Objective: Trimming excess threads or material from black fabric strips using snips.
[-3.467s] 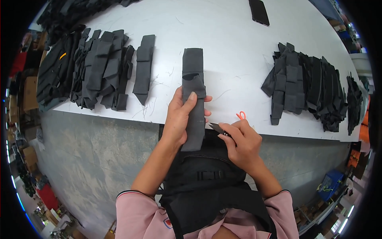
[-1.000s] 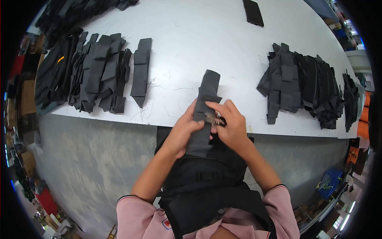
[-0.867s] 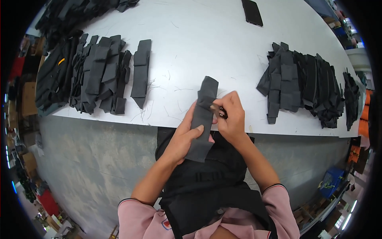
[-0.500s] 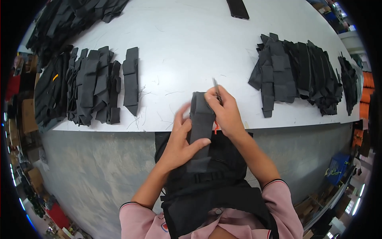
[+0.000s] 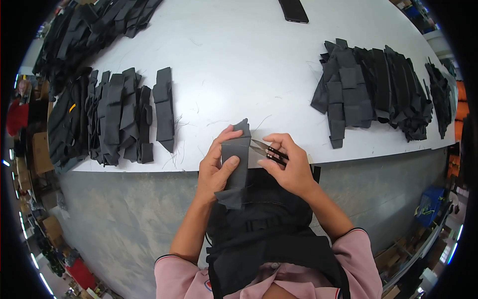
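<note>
My left hand is closed around a folded strip of dark grey fabric, thumb on its front and fingers round its far end. The strip hangs over the table's near edge, its lower end loose above my black apron. In my right hand is a pair of small thread snips with black grips and metal blades. Their blades are spread and point left, at the strip's right edge. A loose thread shows just beyond the strip's far end.
A row of similar fabric pieces lies on the white table at left, with one single strip beside it. More dark pieces are stacked at right. A larger heap fills the far left. A black phone lies at the far side.
The strip has turned over in my left hand and shifted slightly left. My right hand has come down and toward me, and the snips now point left instead of away.
</note>
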The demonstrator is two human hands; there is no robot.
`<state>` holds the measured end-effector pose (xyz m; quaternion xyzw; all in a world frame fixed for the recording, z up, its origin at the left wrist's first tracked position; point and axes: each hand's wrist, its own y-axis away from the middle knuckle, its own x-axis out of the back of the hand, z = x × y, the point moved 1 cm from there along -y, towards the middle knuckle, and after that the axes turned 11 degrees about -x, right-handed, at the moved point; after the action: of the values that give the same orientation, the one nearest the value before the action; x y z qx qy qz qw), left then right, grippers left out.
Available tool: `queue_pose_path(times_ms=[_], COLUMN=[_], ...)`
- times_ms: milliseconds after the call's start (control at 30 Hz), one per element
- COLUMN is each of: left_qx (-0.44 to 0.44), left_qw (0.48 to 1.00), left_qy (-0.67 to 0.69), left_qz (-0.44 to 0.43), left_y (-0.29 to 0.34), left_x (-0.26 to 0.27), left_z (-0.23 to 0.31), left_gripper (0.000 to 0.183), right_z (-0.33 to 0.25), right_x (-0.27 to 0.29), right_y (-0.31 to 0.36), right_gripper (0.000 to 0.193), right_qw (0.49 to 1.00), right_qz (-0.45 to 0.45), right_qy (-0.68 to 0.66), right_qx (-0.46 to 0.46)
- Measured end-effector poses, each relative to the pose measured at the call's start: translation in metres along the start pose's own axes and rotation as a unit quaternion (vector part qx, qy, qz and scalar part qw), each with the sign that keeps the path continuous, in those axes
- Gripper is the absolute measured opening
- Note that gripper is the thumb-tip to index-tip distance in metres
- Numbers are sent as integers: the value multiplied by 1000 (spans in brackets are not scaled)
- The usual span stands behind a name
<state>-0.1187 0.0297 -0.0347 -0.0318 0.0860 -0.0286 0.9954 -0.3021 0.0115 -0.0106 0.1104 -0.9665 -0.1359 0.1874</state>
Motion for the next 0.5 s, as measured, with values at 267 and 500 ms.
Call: queue_pose_path(times_ms=[267, 500], left_qx=[-41, 14], left_qw=[998, 1000], left_qy=[-43, 24], left_qz=[-35, -14], left_y=[-2, 2], left_x=[-2, -4], left_z=[0, 3], left_gripper=[33, 30], right_z=[-3, -3], right_x=[5, 6], right_y=[1, 6], right_gripper=[24, 22], right_qw=[983, 947], right_qz=[58, 141], right_qy=[79, 167], right_qx=[158, 234])
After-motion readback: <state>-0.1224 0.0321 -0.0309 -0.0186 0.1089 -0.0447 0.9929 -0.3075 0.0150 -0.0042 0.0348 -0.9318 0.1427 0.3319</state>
